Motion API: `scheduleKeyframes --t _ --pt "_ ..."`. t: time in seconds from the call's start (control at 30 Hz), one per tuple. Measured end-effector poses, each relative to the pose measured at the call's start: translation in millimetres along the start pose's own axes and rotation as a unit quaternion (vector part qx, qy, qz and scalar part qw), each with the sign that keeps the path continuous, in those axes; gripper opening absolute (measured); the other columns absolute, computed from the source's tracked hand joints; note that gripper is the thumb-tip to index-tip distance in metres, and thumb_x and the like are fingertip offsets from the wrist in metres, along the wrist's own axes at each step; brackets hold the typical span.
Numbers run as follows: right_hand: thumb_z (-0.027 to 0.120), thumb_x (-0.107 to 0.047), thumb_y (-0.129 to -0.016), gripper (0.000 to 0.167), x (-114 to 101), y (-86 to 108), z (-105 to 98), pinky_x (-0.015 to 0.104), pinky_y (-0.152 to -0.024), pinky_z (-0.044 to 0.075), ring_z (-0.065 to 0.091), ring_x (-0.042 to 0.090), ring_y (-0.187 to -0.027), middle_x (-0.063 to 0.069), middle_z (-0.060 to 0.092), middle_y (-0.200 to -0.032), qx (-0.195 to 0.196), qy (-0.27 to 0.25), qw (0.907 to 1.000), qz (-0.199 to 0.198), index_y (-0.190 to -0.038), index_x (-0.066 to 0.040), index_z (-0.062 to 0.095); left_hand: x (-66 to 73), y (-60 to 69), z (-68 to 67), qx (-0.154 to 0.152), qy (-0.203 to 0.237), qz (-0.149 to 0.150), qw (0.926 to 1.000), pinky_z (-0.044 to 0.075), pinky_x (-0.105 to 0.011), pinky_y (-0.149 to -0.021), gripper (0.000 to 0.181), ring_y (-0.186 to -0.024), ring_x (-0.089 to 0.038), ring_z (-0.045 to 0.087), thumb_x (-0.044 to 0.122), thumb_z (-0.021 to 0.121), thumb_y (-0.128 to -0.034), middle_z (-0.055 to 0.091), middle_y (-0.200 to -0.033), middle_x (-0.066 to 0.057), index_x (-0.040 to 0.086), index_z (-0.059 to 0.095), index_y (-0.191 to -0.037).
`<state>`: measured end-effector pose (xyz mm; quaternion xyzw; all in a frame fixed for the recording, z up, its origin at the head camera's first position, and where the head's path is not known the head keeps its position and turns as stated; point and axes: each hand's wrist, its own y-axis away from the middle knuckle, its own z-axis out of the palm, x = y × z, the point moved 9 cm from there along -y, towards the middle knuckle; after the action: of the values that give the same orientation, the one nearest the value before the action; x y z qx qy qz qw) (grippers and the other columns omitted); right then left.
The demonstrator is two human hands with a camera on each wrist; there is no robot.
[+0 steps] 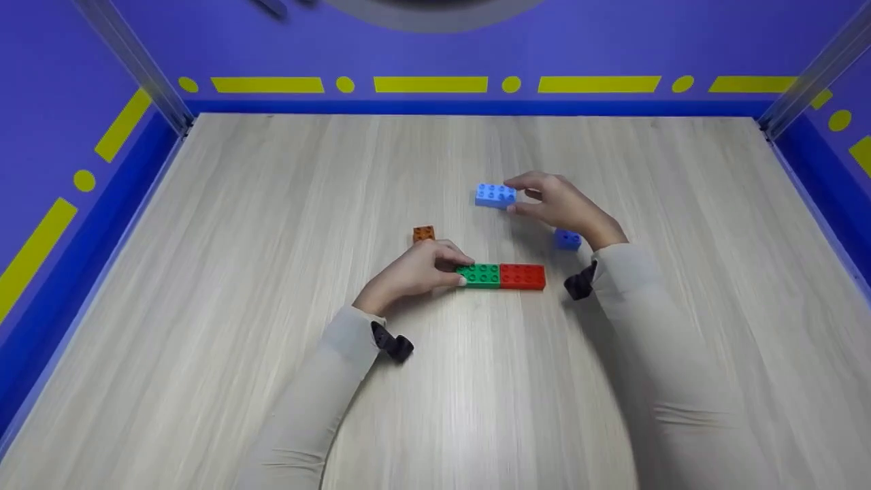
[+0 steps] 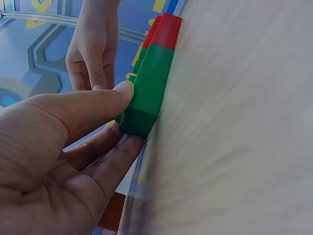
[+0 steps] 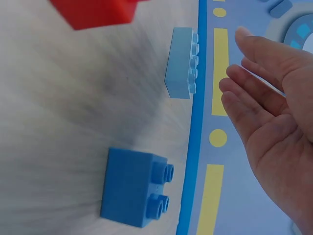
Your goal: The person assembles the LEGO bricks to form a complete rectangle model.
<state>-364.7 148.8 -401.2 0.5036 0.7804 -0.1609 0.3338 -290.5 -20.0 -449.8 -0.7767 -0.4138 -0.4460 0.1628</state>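
My left hand [image 1: 415,272] pinches the left end of a green toy building brick [image 1: 482,275] between thumb and fingers. A red brick [image 1: 522,276] sits against the green one's right end, in one line; whether they are joined I cannot tell. Over the right end of a light blue brick [image 1: 491,195] hovers my right hand [image 1: 561,202], its thumb and fingers spread. The right wrist view shows that hand [image 3: 274,93] apart from the light blue brick [image 3: 180,63], holding nothing.
A small blue brick [image 1: 567,239] lies by the right wrist. Just behind the left hand is a small orange-brown brick [image 1: 423,233], partly hidden by it. Blue walls with yellow marks [image 1: 430,84] enclose the wood-grain table [image 1: 272,204] at the back and sides.
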Motion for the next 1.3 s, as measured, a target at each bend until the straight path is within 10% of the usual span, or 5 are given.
scheduleKeyframes --t 0.77,1.3 --pt "0.054 -0.015 -0.096 0.052 22.3 -24.1 11.8 0.048 -0.114 0.03 0.038 0.027 -0.139 0.009 0.042 -0.15 -0.055 0.027 0.9939 0.092 -0.147 -0.016 0.041 2.5 2.2 0.4 0.003 -0.017 0.003 0.9998 0.044 -0.034 -0.101 0.033 -0.113 -0.018 0.058 0.011 0.072 -0.0856 0.066 -0.117 -0.006 0.008 0.069 -0.118" --pt "0.063 -0.009 -0.091 0.045 19.6 -31.6 16.2 0.047 -0.11 0.036 0.048 0.03 -0.125 0.017 0.052 -0.138 -0.044 0.073 0.9934 0.077 -0.135 -0.003 0.054 2.9 0.4 0.1 0.005 -0.014 0.007 0.9999 0.045 -0.033 -0.1 0.033 -0.112 -0.018 0.058 0.01 0.071 -0.0852 0.066 -0.117 -0.007 0.007 0.069 -0.118"
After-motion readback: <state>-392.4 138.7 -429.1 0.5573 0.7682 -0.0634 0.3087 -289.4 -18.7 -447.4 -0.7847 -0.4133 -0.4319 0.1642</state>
